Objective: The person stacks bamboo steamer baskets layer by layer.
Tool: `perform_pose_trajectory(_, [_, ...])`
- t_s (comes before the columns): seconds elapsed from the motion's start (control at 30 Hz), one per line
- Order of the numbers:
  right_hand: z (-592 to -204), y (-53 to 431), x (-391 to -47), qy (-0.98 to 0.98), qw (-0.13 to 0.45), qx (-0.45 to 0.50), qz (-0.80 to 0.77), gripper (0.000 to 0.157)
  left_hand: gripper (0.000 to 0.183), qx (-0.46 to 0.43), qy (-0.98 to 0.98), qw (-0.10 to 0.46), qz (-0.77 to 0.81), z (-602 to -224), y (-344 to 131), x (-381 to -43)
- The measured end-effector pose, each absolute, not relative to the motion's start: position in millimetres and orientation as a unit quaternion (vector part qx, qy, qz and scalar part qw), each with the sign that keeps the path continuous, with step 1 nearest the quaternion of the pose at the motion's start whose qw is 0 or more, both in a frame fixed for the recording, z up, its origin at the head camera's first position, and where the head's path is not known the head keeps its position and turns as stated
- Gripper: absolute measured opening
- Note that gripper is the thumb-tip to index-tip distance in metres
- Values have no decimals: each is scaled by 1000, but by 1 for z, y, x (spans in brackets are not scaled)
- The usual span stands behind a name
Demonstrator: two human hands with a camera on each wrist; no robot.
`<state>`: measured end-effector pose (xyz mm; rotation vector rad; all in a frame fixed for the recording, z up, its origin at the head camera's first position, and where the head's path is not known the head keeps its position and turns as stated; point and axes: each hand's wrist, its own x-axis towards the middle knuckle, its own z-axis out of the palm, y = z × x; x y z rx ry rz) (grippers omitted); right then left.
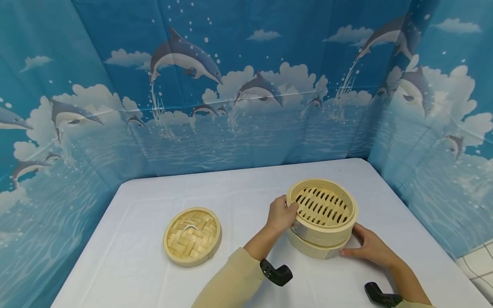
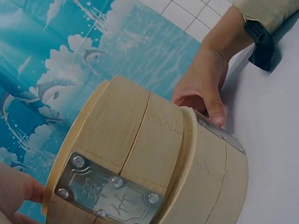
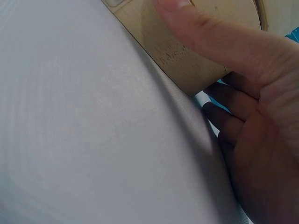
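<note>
Two round bamboo steamer baskets stand stacked at the right of the table in the head view. My left hand (image 1: 283, 213) grips the left rim of the upper basket (image 1: 325, 234), thumb on the near side. That basket has a slatted floor and sits slightly askew on the lower basket (image 1: 310, 248). Low on the right side, my right hand (image 1: 371, 246) holds the lower basket, its thumb (image 3: 205, 35) along the wall and the fingers round the far side. A metal plate (image 2: 110, 189) with embossed characters is riveted to the upper basket.
A woven bamboo lid (image 1: 192, 237) with a small white loop handle lies left of the hands. White cloth covers the table (image 1: 146, 209). A dolphin-print curtain (image 1: 239, 128) hangs behind and along both sides.
</note>
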<state>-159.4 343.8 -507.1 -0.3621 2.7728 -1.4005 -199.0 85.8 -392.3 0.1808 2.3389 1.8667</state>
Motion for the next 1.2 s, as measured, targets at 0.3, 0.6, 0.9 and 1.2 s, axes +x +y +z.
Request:
perform_pose_trajectory(0.3, [-503,346,-160,883,-7,-134,-450,88,25,80,794,50,601,-391,89,-198])
perform_pose_trajectory(0.6, [-504,347,-161,880,-19,-131,-456,89,30,101,808,29,580,-392,89,-196])
perform_pose_trajectory(0.9, [-500,344,-162,873,15,-119,-473,91,44,90,839,54,534,-389,81,-202])
perform_pose_trajectory(1.2, [-507,344,-160,876,15,-116,-468,88,45,107,861,122,483,-382,78,-229])
